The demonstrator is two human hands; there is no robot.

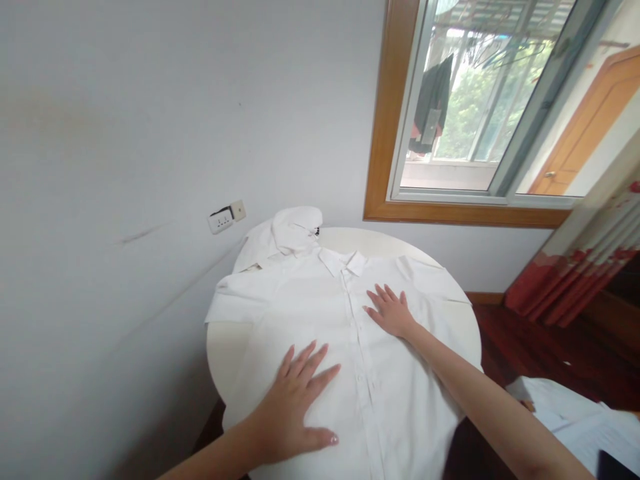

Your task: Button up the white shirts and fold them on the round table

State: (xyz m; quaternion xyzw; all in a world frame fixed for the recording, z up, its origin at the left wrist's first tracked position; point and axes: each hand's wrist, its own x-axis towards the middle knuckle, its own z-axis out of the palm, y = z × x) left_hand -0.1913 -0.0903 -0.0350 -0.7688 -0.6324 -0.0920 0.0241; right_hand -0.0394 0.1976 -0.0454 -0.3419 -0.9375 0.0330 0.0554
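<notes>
A white shirt [315, 320] is spread front side up across a round white bench [227, 357], and both bare hands are laid upon it! On the left half of the shirt, towards the near side, the left hand [285, 413] is set palm down, its grip opened wide, with the thumb stretched out to the right and nothing held. Farther off, on the right half, the right hand [389, 312] is placed flat as well, its fingers fanned, its grip wide and unfilled, just beside the button strip [359, 333]. At the far end the collar [343, 263] is turned down, its two points parted, and the sleeves are stretched out to left and right across the bench. Beyond the left sleeve, a bunched white cloth [295, 230] is heaped at the far left edge, close to the wall, where a socket [221, 221] is mounted. At the far right a window [480, 133] is framed in wood, and a dark garment [433, 103] is seen hanging beyond the glass. Right of the bench, a red and cream curtain [580, 267] is hung above a dark red floor [503, 340].
</notes>
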